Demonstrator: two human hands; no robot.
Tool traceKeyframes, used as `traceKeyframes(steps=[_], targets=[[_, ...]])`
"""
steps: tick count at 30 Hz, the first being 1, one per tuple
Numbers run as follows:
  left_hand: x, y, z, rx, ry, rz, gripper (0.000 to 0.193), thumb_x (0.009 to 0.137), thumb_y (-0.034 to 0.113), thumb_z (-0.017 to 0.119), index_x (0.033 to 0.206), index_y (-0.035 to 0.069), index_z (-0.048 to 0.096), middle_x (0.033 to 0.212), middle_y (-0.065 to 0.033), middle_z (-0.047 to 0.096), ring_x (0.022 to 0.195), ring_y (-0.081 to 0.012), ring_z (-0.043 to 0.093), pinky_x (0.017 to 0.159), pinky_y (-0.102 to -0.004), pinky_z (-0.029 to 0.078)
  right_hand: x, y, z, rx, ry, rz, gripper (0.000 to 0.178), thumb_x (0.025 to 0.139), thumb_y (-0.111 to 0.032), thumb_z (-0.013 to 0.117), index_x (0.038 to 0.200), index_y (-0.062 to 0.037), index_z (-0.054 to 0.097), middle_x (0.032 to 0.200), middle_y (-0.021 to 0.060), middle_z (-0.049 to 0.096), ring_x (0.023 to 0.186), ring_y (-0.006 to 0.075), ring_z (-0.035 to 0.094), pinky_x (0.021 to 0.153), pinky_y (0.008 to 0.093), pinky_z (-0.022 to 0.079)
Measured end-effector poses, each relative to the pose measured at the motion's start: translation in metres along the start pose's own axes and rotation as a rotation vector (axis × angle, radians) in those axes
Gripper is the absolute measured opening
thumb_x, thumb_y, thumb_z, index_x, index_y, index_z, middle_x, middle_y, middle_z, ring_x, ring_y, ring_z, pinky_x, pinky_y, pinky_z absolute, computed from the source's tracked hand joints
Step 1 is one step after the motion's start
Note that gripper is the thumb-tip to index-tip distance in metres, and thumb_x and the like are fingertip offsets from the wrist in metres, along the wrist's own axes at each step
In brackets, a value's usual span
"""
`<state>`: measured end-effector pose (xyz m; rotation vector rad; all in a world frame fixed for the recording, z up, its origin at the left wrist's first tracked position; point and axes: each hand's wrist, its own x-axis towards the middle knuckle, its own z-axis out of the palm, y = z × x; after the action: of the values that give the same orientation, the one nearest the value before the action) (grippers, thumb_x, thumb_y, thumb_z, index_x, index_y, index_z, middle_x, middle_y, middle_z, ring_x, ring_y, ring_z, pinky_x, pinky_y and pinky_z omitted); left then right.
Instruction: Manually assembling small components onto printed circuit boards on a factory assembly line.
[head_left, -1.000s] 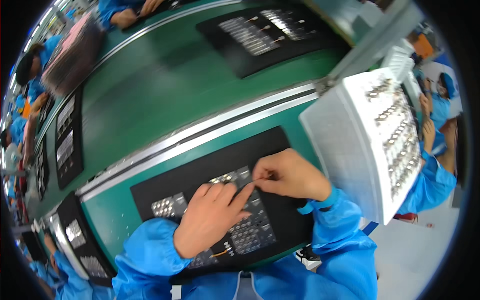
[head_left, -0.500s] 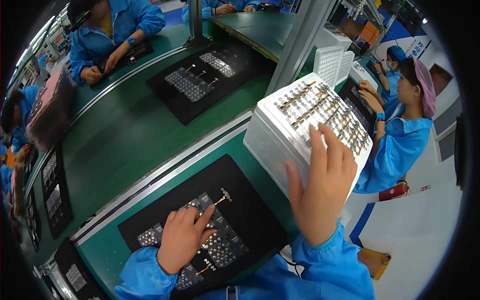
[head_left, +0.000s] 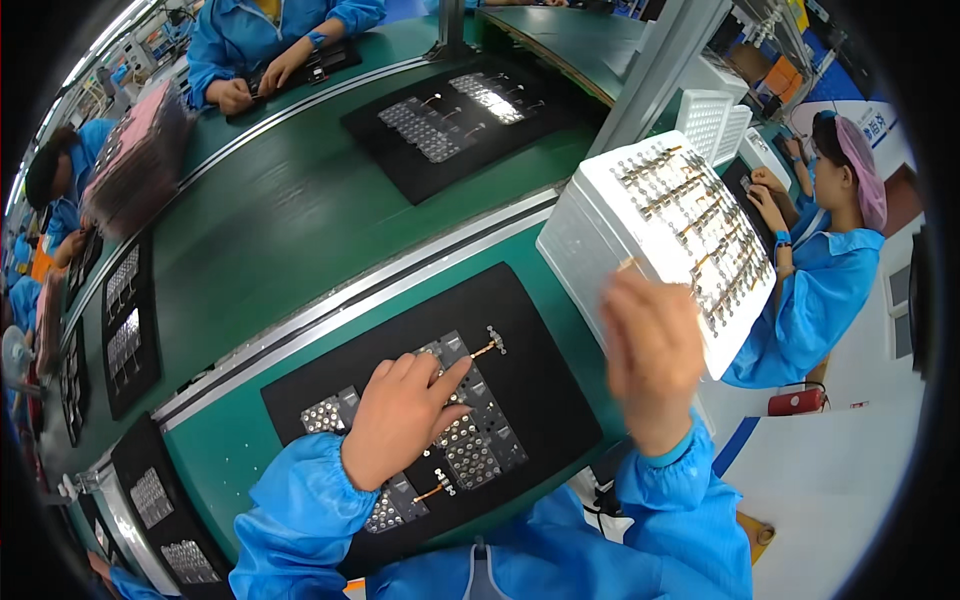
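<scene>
My left hand lies palm down on a dark panel with rows of small round metal domes, fingers stretched and the index toward its upper end. A thin orange flex strip with metal tabs sticks out past that fingertip. Another such strip projects from a lower panel. Beneath them is a black mat. My right hand, blurred by motion, is beside the white tray stack, fingers curled together. A small pale-orange tip shows at its fingertips; what it is I cannot make out.
Rows of flex strips lie on the stack's top tray. Beyond a metal rail runs a green belt carrying another black mat with panels. A metal post rises behind the stack. Co-workers in blue sit left, far and right.
My right hand has drawn down off the tray top, and its spread fingers have curled together. My left hand stays on the panel. The whole view has shifted slightly.
</scene>
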<state>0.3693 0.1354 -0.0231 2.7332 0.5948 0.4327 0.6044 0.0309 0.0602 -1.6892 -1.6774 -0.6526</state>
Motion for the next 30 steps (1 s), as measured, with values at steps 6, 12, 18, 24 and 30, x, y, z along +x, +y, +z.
traceKeyframes(steps=[6, 12, 18, 24, 30], targets=[[-0.001, 0.000, 0.000, -0.002, -0.036, 0.011, 0.058, 0.082, 0.033, 0.081, 0.134, 0.011, 0.065, 0.096, -0.0067, 0.053, 0.092, -0.0248, 0.055, 0.078, -0.0377, 0.043, -0.048, -0.013, 0.037, 0.408, -0.377, 0.210, 0.027, 0.077, 0.002, 0.081, 0.101, -0.0020, 0.072, 0.099, 0.0126, 0.070, 0.088, 0.0324, 0.068, 0.075, 0.0391, 0.056], [-0.005, -0.003, 0.001, 0.009, -0.013, 0.022, 0.058, 0.083, 0.033, 0.080, 0.134, 0.010, 0.065, 0.095, -0.0065, 0.053, 0.091, -0.0243, 0.055, 0.078, -0.0373, 0.043, -0.067, -0.007, 0.047, 0.562, -0.480, 0.407, 0.021, 0.082, 0.005, 0.077, 0.102, 0.0014, 0.071, 0.100, 0.0130, 0.069, 0.078, 0.0240, 0.071, 0.070, 0.0327, 0.056], [-0.003, 0.006, -0.016, -0.076, 0.053, -0.040, 0.053, 0.081, 0.026, 0.083, 0.128, 0.008, 0.067, 0.100, -0.0080, 0.058, 0.094, -0.0273, 0.058, 0.080, -0.0390, 0.047, -0.057, -0.014, 0.035, 1.082, -0.327, 0.818, 0.015, 0.093, 0.002, 0.071, 0.108, 0.0024, 0.070, 0.098, 0.0116, 0.072, 0.086, 0.0191, 0.074, 0.074, 0.0279, 0.058], [-0.005, 0.021, -0.027, -0.635, 0.228, -0.114, 0.037, 0.079, 0.006, 0.085, 0.114, 0.003, 0.073, 0.108, -0.0147, 0.071, 0.098, -0.0313, 0.069, 0.083, -0.0383, 0.055, -0.062, -0.024, 0.038, 2.043, -0.457, 1.157, 0.020, 0.104, -0.006, 0.061, 0.122, 0.0008, 0.062, 0.111, 0.0134, 0.070, 0.095, 0.0174, 0.073, 0.082, 0.0281, 0.061], [-0.009, 0.020, -0.024, -0.722, 0.214, -0.099, 0.013, 0.085, 0.005, 0.079, 0.097, 0.002, 0.076, 0.089, -0.0119, 0.073, 0.080, -0.0281, 0.072, 0.071, -0.0358, 0.056, -0.060, -0.038, 0.041, 2.185, -0.430, 1.244, 0.019, 0.102, -0.003, 0.063, 0.120, 0.0009, 0.063, 0.114, 0.0129, 0.068, 0.097, 0.0170, 0.072, 0.085, 0.0279, 0.061]])
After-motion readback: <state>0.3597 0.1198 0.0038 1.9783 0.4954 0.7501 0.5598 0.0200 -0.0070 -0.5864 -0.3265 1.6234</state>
